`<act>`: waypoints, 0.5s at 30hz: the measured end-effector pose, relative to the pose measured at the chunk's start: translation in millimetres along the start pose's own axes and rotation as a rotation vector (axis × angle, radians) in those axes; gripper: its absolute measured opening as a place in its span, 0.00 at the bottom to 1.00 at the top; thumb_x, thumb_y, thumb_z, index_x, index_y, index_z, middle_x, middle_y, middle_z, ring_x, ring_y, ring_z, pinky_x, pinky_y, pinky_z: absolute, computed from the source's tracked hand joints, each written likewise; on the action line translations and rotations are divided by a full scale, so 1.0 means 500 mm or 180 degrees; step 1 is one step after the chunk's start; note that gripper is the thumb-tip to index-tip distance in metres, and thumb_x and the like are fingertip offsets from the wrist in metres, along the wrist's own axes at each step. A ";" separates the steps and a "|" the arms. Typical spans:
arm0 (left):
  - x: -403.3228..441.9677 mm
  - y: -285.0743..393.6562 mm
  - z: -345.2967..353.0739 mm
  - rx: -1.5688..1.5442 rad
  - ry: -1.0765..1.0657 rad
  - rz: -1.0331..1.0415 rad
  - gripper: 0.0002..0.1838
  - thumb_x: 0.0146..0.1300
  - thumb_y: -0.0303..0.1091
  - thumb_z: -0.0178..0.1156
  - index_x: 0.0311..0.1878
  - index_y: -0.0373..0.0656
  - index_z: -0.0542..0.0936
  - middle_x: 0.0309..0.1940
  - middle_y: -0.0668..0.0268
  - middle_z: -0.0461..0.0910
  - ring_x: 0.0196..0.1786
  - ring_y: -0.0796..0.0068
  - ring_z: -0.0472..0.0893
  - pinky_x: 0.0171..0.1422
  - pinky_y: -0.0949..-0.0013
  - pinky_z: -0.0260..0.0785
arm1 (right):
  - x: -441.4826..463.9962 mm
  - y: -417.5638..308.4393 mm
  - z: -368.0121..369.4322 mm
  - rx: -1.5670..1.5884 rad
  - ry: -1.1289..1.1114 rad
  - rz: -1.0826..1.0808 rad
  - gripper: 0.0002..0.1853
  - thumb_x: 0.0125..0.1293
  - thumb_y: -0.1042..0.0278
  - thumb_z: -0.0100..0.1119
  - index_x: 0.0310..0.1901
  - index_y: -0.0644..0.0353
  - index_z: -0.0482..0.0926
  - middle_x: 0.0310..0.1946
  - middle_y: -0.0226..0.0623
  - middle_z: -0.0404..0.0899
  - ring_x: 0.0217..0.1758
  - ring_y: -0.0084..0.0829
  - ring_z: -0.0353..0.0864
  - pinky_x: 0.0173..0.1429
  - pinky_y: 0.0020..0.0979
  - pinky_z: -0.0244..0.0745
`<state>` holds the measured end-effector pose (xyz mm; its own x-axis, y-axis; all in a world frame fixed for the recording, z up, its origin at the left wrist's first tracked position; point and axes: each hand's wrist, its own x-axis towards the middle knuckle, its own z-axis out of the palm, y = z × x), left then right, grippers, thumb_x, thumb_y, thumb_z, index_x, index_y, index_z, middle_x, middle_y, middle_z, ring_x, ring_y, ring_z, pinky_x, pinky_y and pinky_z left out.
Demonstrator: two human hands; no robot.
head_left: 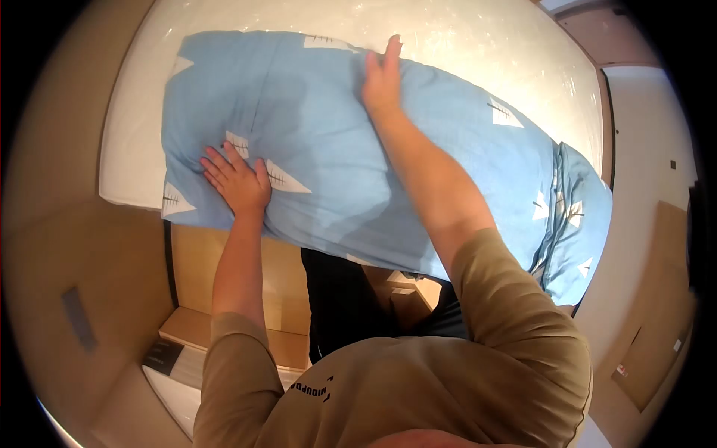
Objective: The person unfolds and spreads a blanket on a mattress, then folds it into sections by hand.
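Observation:
A light blue duvet [321, 134] printed with white tree shapes lies folded in a long bundle across the mattress, its near edge hanging over the side. Flat on its left part rests my left hand [240, 183], fingers spread. Up at the far edge of the bundle is my right hand [383, 82], with the thumb apart from the outstretched fingers. Toward the right end, the fabric bunches into a gathered fold [556, 209].
Beneath the duvet is a white mattress [134, 149] with a shiny, plastic-like cover. A wooden panel [280, 276] stands below the near edge, by my legs. At the right a flat brown board [657, 313] lies on the pale floor.

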<state>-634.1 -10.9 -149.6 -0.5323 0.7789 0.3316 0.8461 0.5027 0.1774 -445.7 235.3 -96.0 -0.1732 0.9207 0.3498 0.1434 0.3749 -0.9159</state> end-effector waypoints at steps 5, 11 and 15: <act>-0.007 -0.006 0.016 0.0002 0.0020 -0.0021 0.43 0.64 0.53 0.52 0.76 0.38 0.52 0.77 0.41 0.40 0.78 0.33 0.38 0.78 0.40 0.31 | -0.167 -0.056 -0.008 0.0125 -0.0557 -0.0524 0.44 0.69 0.58 0.54 0.75 0.71 0.40 0.78 0.56 0.35 0.82 0.51 0.31 0.81 0.42 0.32; -0.018 0.023 -0.032 0.0061 0.0054 -0.0006 0.43 0.65 0.52 0.52 0.76 0.39 0.52 0.77 0.42 0.41 0.78 0.35 0.40 0.79 0.41 0.32 | -0.509 -0.178 -0.124 0.0375 -0.1536 0.0025 0.49 0.66 0.58 0.57 0.76 0.67 0.35 0.79 0.51 0.30 0.82 0.47 0.24 0.80 0.45 0.27; -0.047 0.003 -0.079 0.0034 0.0243 0.0097 0.44 0.62 0.54 0.56 0.75 0.40 0.55 0.76 0.43 0.45 0.78 0.37 0.42 0.79 0.41 0.34 | -0.742 -0.302 -0.253 0.0744 -0.2469 0.0356 0.49 0.66 0.61 0.59 0.77 0.65 0.36 0.79 0.49 0.30 0.82 0.47 0.24 0.80 0.45 0.28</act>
<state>-618.9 -43.3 -120.3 -0.5023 0.7632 0.4065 0.8613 0.4835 0.1563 -280.0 -149.4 -62.7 -0.8072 0.5823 0.0968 0.0076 0.1741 -0.9847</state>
